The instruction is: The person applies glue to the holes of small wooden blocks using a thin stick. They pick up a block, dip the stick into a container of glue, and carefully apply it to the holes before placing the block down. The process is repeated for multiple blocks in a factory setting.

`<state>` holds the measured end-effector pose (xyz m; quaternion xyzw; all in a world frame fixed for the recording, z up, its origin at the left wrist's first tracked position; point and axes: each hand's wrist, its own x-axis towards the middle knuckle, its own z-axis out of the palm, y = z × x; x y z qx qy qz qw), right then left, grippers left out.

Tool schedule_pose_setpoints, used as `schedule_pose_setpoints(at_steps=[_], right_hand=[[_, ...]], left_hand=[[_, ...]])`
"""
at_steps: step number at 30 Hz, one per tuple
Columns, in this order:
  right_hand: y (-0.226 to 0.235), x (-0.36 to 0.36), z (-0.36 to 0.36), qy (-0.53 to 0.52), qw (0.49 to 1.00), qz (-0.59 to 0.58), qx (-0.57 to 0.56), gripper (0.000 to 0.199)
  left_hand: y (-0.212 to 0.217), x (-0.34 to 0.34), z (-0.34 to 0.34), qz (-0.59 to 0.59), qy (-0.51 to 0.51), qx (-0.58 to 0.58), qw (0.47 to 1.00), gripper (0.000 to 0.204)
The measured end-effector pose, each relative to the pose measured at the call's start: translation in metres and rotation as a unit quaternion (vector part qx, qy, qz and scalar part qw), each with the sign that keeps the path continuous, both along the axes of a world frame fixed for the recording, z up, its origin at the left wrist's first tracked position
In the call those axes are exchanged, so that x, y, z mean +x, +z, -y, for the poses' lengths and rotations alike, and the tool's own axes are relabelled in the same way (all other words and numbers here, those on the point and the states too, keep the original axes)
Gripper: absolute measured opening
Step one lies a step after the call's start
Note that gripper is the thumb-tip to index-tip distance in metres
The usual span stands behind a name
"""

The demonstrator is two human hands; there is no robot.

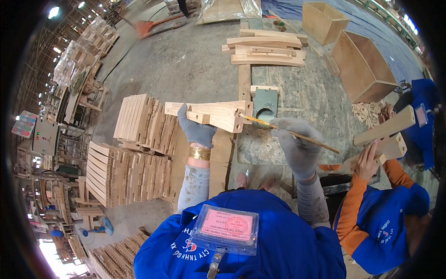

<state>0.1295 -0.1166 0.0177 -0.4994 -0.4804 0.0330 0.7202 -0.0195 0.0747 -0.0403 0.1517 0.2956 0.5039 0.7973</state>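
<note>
Pale wood fills the middle of the frame: a light, wedge-shaped wooden furniture part (218, 115) is held up just above centre. The left hand (195, 128), in a grey knit glove, is closed around the part's lower left edge and keeps it level. The right hand (297, 146), also gloved in grey, is closed on a thin wooden stick (290, 133) that runs diagonally up to the left, its tip touching the part's right end. Just behind that tip, slightly right of centre, sits a small green square container of white paste (265, 111) on the grey, streaked tabletop (306, 93).

Judging by this, the step in hand is dabbing glue into a joint hole at the part's end. The next move seems to call for a steady grip from the left hand while the stick tip works around the hole, then a short reach back to the container for more.

At left, stacks of similar pale wooden parts (139, 121) stand on the floor. At right, a co-worker in a blue top with orange sleeves handles other wooden pieces (385, 128).
</note>
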Motion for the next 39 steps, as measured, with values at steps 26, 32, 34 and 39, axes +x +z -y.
schedule_pose_setpoints(at_steps=[26,32,34,39], right_hand=[[0.000,-0.007,0.016,0.047,0.985,-0.151,-0.074,0.005],[0.004,-0.016,0.005,0.025,0.994,-0.084,-0.068,0.007],[0.006,-0.013,0.005,0.001,0.995,0.011,-0.097,0.009],[0.006,-0.015,0.006,0.052,0.990,-0.053,-0.120,0.011]], left_hand=[[0.001,-0.003,-0.008,0.039,-0.005,0.008,0.999,0.040],[0.000,-0.003,-0.008,0.010,0.009,0.014,1.000,0.052],[0.000,-0.005,-0.006,0.022,-0.006,0.015,1.000,0.046],[0.000,-0.008,-0.006,0.039,-0.009,0.012,0.999,0.043]])
